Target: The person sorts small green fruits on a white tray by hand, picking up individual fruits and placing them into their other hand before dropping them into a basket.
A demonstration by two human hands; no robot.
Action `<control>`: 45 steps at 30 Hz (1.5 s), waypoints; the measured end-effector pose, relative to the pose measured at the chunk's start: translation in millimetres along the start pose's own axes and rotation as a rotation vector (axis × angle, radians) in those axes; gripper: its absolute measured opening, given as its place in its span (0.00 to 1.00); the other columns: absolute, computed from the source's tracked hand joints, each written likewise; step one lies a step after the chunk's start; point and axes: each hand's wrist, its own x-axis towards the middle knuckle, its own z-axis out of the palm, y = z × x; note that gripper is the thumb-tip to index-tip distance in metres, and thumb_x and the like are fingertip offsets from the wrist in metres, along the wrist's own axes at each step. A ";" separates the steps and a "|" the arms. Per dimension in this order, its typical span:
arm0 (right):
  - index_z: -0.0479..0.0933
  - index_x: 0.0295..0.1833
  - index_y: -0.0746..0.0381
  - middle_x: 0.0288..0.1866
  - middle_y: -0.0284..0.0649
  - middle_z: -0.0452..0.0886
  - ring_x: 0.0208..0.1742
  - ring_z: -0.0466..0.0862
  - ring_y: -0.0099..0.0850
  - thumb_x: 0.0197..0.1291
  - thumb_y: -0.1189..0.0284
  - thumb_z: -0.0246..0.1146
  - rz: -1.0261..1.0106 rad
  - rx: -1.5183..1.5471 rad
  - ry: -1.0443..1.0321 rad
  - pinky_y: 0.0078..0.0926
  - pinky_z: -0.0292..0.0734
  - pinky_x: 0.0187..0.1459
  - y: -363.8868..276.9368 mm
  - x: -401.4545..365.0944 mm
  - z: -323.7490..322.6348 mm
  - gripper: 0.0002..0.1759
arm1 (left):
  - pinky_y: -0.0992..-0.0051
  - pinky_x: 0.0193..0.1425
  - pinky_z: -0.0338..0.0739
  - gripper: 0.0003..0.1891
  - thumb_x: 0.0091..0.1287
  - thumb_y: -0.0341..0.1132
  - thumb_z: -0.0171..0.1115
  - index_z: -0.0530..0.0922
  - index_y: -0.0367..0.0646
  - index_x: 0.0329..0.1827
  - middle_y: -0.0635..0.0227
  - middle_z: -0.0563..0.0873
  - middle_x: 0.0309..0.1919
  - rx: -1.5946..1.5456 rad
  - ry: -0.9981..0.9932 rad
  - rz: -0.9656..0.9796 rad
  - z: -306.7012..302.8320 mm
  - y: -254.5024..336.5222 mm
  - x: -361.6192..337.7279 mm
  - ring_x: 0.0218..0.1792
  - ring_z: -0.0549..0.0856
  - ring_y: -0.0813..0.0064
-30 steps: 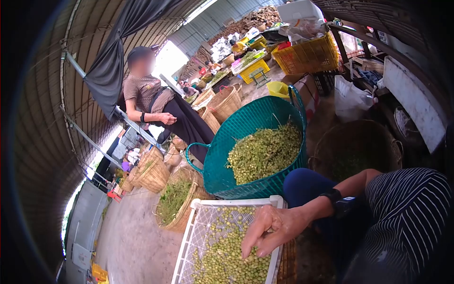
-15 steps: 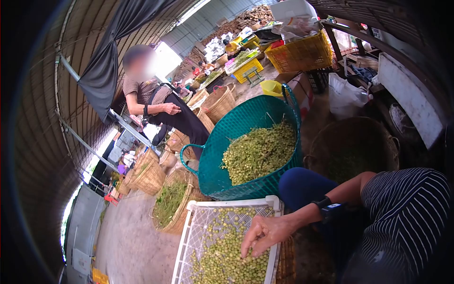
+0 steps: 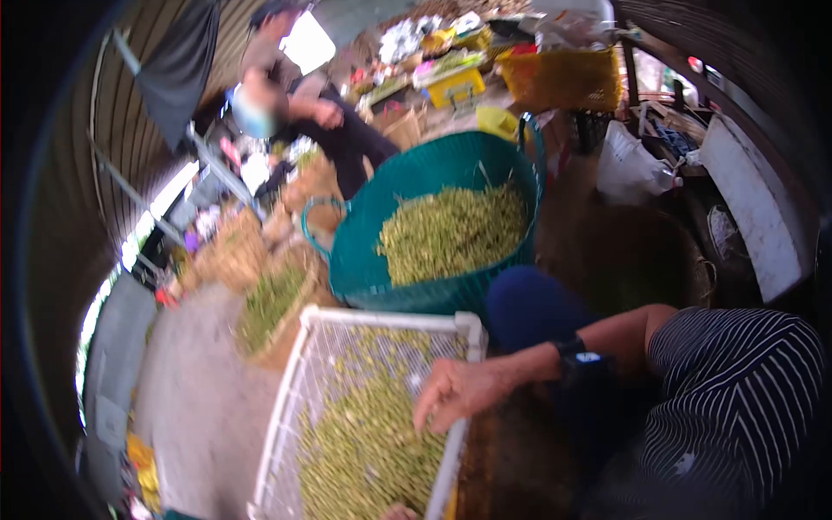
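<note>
Blurred green fruits [image 3: 368,446], cropped white tray [image 3: 390,319]

Looking forward and down from the person's head, tilting sideways, facing the white crate [image 3: 390,319] close below, with the teal basket [image 3: 368,217] farther off.

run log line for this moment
right hand: over fruit in white tray, grip blurred | left hand: probably sliver at bottom edge | green tub: beyond tray

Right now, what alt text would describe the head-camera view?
A bare right hand hovers at small, blurred, pale-green produce in a white plastic lattice tray. Beyond the tray sits a deep teal woven basket holding more produce; farther back stands a dark-trousered person.
</note>
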 end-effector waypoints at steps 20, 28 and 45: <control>0.75 0.35 0.66 0.24 0.50 0.75 0.28 0.77 0.50 0.46 0.67 0.62 0.334 -1.161 -0.235 0.44 0.73 0.29 144.4 106.0 0.0 0.14 | 0.85 0.12 0.63 0.07 0.64 0.29 0.57 0.79 0.31 0.36 0.62 0.82 0.20 -0.414 -0.090 0.035 14.4 -30.4 35.9 0.12 0.75 0.80; 0.76 0.30 0.64 0.24 0.47 0.77 0.28 0.81 0.44 0.40 0.72 0.59 -0.178 -0.944 -0.380 0.43 0.74 0.25 178.2 138.2 64.1 0.09 | 0.85 0.13 0.63 0.07 0.64 0.27 0.56 0.78 0.30 0.38 0.61 0.82 0.23 -0.434 -0.096 0.040 10.4 -23.3 29.6 0.13 0.75 0.80; 0.75 0.45 0.54 0.50 0.39 0.66 0.50 0.66 0.36 0.55 0.55 0.58 -0.294 -1.005 -0.545 0.38 0.70 0.36 206.2 163.1 133.9 0.17 | 0.87 0.18 0.64 0.08 0.65 0.28 0.53 0.79 0.36 0.42 0.67 0.82 0.25 -0.434 0.045 -0.054 -31.2 -7.8 32.0 0.18 0.75 0.84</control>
